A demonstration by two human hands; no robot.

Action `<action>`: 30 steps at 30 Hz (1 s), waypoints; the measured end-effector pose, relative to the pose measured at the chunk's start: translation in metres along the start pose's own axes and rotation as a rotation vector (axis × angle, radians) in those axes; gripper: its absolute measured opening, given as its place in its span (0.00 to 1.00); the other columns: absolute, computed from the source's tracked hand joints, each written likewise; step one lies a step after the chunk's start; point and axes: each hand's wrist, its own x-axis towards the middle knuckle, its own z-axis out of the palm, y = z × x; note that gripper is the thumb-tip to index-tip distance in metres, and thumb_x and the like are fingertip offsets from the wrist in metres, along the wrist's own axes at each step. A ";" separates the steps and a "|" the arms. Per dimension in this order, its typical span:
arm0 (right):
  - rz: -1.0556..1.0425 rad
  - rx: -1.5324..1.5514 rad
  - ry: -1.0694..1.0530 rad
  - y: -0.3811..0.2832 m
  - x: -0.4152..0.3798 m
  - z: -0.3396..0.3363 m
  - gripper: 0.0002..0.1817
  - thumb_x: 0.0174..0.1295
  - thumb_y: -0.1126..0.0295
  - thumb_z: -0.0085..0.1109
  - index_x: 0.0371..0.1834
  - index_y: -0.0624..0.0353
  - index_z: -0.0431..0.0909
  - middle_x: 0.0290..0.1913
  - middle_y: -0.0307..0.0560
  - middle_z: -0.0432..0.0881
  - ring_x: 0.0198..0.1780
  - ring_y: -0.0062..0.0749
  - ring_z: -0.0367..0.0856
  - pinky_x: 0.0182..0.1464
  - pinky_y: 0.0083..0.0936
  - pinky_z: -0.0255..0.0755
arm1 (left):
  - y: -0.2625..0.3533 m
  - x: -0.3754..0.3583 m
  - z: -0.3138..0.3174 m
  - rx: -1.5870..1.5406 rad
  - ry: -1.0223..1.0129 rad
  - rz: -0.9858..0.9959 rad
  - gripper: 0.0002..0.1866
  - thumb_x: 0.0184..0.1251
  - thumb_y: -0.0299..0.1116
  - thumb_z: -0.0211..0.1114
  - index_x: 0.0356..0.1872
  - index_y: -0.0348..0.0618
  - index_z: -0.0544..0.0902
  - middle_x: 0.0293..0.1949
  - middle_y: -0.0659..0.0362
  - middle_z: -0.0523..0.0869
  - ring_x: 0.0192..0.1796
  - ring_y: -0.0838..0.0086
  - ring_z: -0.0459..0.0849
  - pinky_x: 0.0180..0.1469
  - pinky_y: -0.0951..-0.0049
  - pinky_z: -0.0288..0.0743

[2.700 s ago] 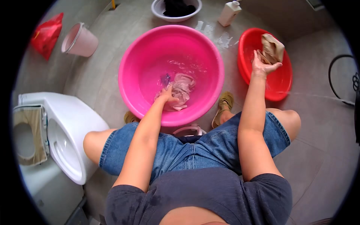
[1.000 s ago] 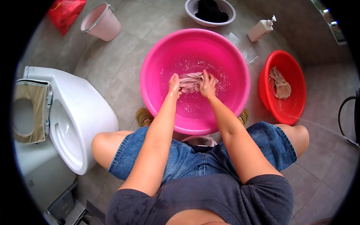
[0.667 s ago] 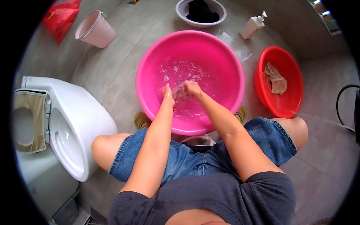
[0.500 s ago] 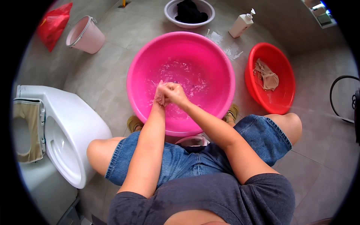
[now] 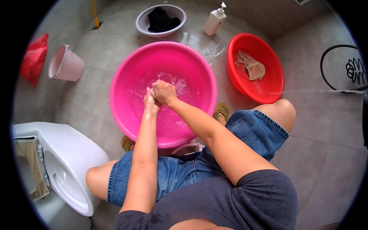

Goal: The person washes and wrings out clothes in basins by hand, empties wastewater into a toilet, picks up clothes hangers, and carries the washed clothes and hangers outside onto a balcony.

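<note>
A large pink basin (image 5: 126, 76) with rippling water stands on the floor between the person's feet. Over it my two hands touch each other. My left hand (image 5: 151, 100), wet and shiny, is on the left side with its fingers curled, partly covered by the other hand. My right hand (image 5: 164, 92) reaches in from the right, its fingers bent around the fingers of my left hand. Whether any small thing lies between them is hidden.
Behind the basin stand a pale basin (image 5: 142, 23) with black cloth and a white pump bottle (image 5: 214, 23). At right is a red basin (image 5: 276, 76) holding beige cloth (image 5: 256, 70). At left are a pink bucket (image 5: 71, 67), red bag (image 5: 35, 59) and white toilet (image 5: 84, 147).
The view has shifted, so the basins and bottle appear further left. My right hand has turned and now covers the fingers of my left hand, its back facing up.
</note>
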 end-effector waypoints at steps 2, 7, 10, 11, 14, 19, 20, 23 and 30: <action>0.207 -0.041 0.053 0.043 0.012 0.008 0.20 0.65 0.50 0.46 0.36 0.56 0.76 0.30 0.53 0.82 0.32 0.50 0.83 0.34 0.47 0.77 | 0.014 -0.010 0.014 0.094 0.054 0.054 0.24 0.74 0.51 0.43 0.43 0.38 0.77 0.39 0.52 0.83 0.36 0.65 0.83 0.47 0.68 0.79; 0.420 0.164 0.230 0.103 -0.012 0.047 0.32 0.61 0.44 0.53 0.62 0.52 0.62 0.56 0.66 0.68 0.58 0.59 0.68 0.54 0.50 0.67 | 0.000 0.029 -0.040 0.955 0.246 0.613 0.22 0.70 0.48 0.53 0.47 0.37 0.80 0.43 0.49 0.82 0.49 0.64 0.76 0.53 0.65 0.69; 0.031 -0.194 -0.155 0.116 -0.046 0.076 0.32 0.60 0.53 0.54 0.66 0.48 0.57 0.61 0.64 0.62 0.64 0.58 0.61 0.55 0.58 0.67 | -0.008 0.022 -0.073 1.207 0.485 0.228 0.29 0.65 0.46 0.56 0.66 0.47 0.68 0.63 0.45 0.71 0.69 0.53 0.60 0.68 0.59 0.55; -0.131 -0.278 -0.334 0.116 -0.046 0.072 0.31 0.61 0.56 0.53 0.67 0.48 0.58 0.60 0.62 0.66 0.64 0.55 0.64 0.56 0.56 0.66 | -0.012 0.029 -0.089 1.149 0.433 0.185 0.30 0.67 0.44 0.54 0.68 0.48 0.62 0.66 0.47 0.66 0.70 0.56 0.58 0.69 0.61 0.54; 0.054 -0.281 -0.502 0.117 -0.037 0.060 0.29 0.57 0.59 0.57 0.63 0.51 0.64 0.55 0.56 0.75 0.58 0.51 0.73 0.56 0.47 0.70 | -0.016 0.018 -0.094 0.775 0.260 0.068 0.32 0.68 0.48 0.53 0.70 0.50 0.59 0.71 0.51 0.59 0.73 0.52 0.51 0.69 0.43 0.47; 0.676 0.437 -0.203 0.101 -0.030 0.096 0.29 0.42 0.58 0.67 0.50 0.56 0.77 0.49 0.55 0.81 0.51 0.48 0.80 0.53 0.35 0.73 | -0.007 -0.001 -0.063 0.443 0.249 -0.164 0.36 0.66 0.58 0.52 0.68 0.46 0.62 0.69 0.53 0.62 0.70 0.49 0.56 0.63 0.29 0.45; 0.468 0.705 -0.283 0.089 -0.025 0.098 0.25 0.45 0.58 0.63 0.48 0.57 0.78 0.48 0.57 0.81 0.50 0.47 0.80 0.52 0.35 0.73 | -0.007 0.010 -0.068 0.402 0.211 -0.211 0.36 0.66 0.59 0.52 0.68 0.47 0.62 0.68 0.54 0.63 0.69 0.49 0.59 0.64 0.32 0.49; 0.035 0.359 -0.001 0.014 -0.049 0.060 0.19 0.43 0.60 0.59 0.37 0.59 0.79 0.50 0.63 0.71 0.53 0.52 0.71 0.55 0.44 0.66 | -0.011 0.038 -0.091 -0.017 -0.010 -0.286 0.31 0.64 0.61 0.54 0.60 0.51 0.70 0.52 0.54 0.77 0.54 0.58 0.76 0.54 0.50 0.73; -0.213 0.352 0.230 -0.057 -0.073 0.024 0.12 0.48 0.61 0.62 0.26 0.60 0.76 0.38 0.51 0.78 0.43 0.45 0.75 0.46 0.44 0.65 | 0.018 -0.039 -0.028 -0.100 -0.122 0.019 0.21 0.72 0.52 0.49 0.40 0.45 0.78 0.32 0.58 0.80 0.35 0.69 0.81 0.34 0.67 0.80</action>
